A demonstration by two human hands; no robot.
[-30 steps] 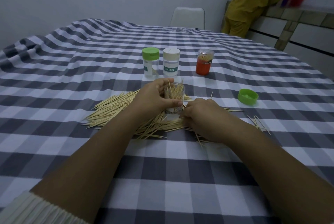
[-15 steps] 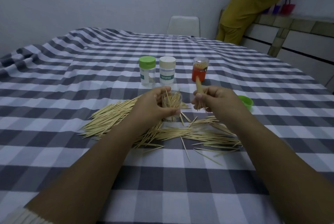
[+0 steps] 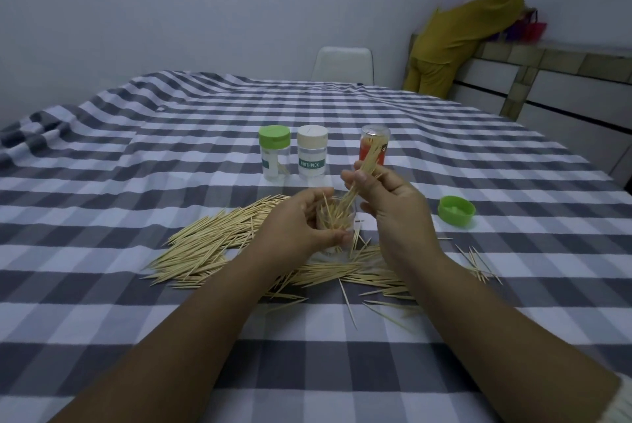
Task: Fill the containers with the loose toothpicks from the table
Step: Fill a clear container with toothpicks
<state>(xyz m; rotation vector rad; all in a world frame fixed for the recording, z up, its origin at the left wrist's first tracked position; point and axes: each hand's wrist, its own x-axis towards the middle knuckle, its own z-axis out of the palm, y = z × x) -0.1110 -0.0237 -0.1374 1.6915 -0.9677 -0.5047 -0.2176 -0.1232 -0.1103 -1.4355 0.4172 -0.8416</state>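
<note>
A heap of loose pale wooden toothpicks point(image 3: 219, 248) lies on the checked tabletop point(image 3: 102, 286), the left hand point(image 3: 294, 224) wraps its grip around a small clear open container point(image 3: 337, 221), and the right hand point(image 3: 386, 204) pinches a toothpick bundle point(image 3: 359, 176) above it.

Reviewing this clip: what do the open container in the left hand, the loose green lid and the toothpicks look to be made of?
Open container: clear, probably plastic; the toothpicks inside show through its wall. Glass cannot be ruled out.
Green lid: opaque, smooth, evenly coloured, likely moulded plastic.
Toothpicks: pale, matte, thin pointed sticks, likely wood or bamboo; which one cannot be told.
</note>
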